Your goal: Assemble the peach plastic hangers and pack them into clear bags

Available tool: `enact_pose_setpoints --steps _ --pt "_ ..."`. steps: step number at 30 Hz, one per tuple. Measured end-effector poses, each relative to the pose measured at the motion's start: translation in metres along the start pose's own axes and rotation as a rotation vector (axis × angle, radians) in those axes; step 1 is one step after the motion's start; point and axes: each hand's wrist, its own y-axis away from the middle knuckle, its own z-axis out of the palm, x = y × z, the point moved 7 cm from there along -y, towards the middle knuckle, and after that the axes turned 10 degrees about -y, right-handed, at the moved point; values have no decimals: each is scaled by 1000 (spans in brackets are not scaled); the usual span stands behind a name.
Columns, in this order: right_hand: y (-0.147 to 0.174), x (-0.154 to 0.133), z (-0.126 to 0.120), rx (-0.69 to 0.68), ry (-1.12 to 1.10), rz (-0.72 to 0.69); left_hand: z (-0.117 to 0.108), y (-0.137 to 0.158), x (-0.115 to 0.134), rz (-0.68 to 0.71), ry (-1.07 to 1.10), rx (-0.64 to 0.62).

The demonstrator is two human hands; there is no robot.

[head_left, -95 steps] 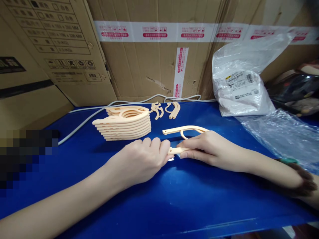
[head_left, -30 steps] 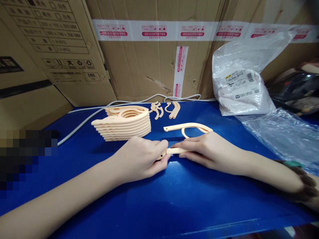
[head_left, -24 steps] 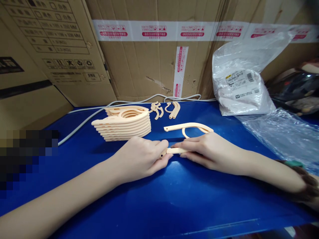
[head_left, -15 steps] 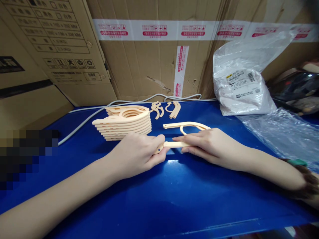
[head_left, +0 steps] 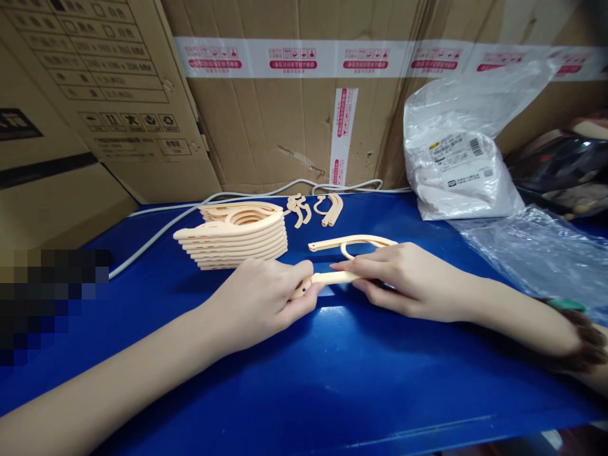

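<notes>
- Bench (head_left: 304,392), blue, glossy; bears all the pieces below.
- Cardboard box (head_left: 285,133), taped, upright along the bench's rear.
- Mailer bag (head_left: 460,177), white plastic, labelled; right rear.
- Stack of folding hangers (head_left: 237,244), cream, folded; beyond the left hand.
- Left hand (head_left: 266,294); fingers pinched on the near hanger arm's pierced end.
- Right hand (head_left: 413,278); fingers grasping the same arm's other end.
- Near hanger arm (head_left: 335,277), cream; spans the gap between the hands.
- Far hanger arm (head_left: 337,242), cream, curved; just beyond the near one, any joint hidden by the right hand.
- Loose hanger parts (head_left: 299,212), small; beside the stack.
</notes>
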Motion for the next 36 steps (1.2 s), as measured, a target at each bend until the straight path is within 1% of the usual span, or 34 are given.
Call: enact_pose_setpoints --steps 5,8,12,14,17,21,23,27,32,36 --pt "2 1 -13 163 55 3 -5 -1 -3 -27 9 36" --pt "3 3 -22 236 101 33 -9 0 -6 -50 -46 66" --pt "5 9 -35 350 123 95 -8 1 -6 -67 -105 45" --pt "6 14 -37 373 139 131 -7 1 -6 -75 -122 28" --pt "7 27 -32 342 144 217 -7 1 -6 -69 -169 38" --pt "7 43 -22 265 40 325 -8 2 -2 -32 -252 100" --pt "7 45 -19 229 7 346 -9 3 1 -8 -266 130" --pt "7 43 -19 206 38 381 -12 5 7 24 -270 174" --pt "7 42 -17 181 66 393 -13 7 9 32 -256 174" --pt "7 42 -16 180 85 391 -9 7 8 57 -170 144"
